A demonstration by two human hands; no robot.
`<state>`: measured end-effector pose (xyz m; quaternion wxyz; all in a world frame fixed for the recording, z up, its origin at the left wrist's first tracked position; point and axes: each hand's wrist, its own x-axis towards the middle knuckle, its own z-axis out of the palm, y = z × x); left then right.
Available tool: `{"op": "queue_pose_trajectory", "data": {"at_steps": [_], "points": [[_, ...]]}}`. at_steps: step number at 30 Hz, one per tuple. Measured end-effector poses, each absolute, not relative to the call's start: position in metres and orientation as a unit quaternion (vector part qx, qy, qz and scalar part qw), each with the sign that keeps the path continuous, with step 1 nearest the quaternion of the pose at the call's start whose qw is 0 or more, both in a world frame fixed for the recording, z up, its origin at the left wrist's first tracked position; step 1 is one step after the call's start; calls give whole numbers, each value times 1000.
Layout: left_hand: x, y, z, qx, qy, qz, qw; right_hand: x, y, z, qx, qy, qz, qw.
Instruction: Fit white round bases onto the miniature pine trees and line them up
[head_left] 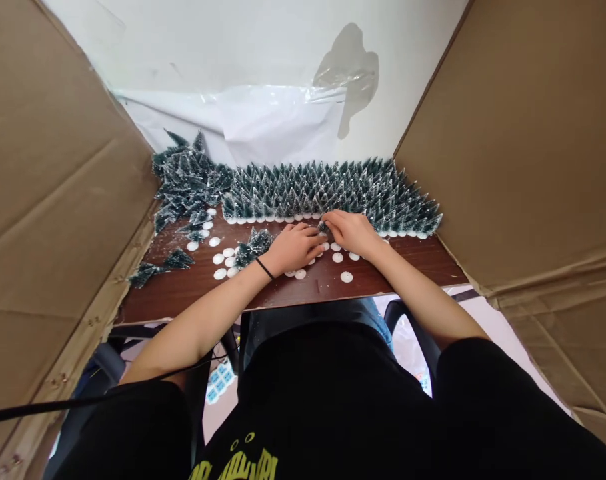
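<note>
In the head view my right hand (351, 232) pinches a small frosted miniature pine tree (323, 227) by its side, at the front of the dense tree rows. My left hand (295, 248) lies just left of it, palm down, with fingers curled together and tips close to the same tree; what they grip is hidden. Round white discs (347, 277) lie scattered under and around both hands. Beside my left wrist is a small heap of loose trees (253, 245). Behind the hands, trees on white bases stand upright in packed rows (303, 190).
A larger pile of loose trees (187, 177) fills the back left of the brown table (313, 290). A few trees (155, 268) lie near the left edge. Cardboard walls (523, 147) rise on both sides, and a white sheet (283, 123) covers the back. A black cable (57, 405) crosses at lower left.
</note>
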<state>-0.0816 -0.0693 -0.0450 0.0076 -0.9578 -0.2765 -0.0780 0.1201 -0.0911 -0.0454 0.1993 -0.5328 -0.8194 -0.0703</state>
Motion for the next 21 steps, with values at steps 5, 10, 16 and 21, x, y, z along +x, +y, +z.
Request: {"op": "queue_pose_trajectory", "data": {"at_steps": [5,10,16,21], "points": [[-80,-68,-44,-959,-271,-82,0,121,-90,-45,-548,-816,-58,174],[-79,-69,-43,-958,-278,-72,-8,122,-90,-45,-544,-816,-66,183],[-79,-70,-44,-958,-276,-78,3,119,-92,-42,-551,-814,-73,167],[-78,-71,-43,-958,-280,-68,8,120,-91,-43,-546,-815,-84,173]]}}
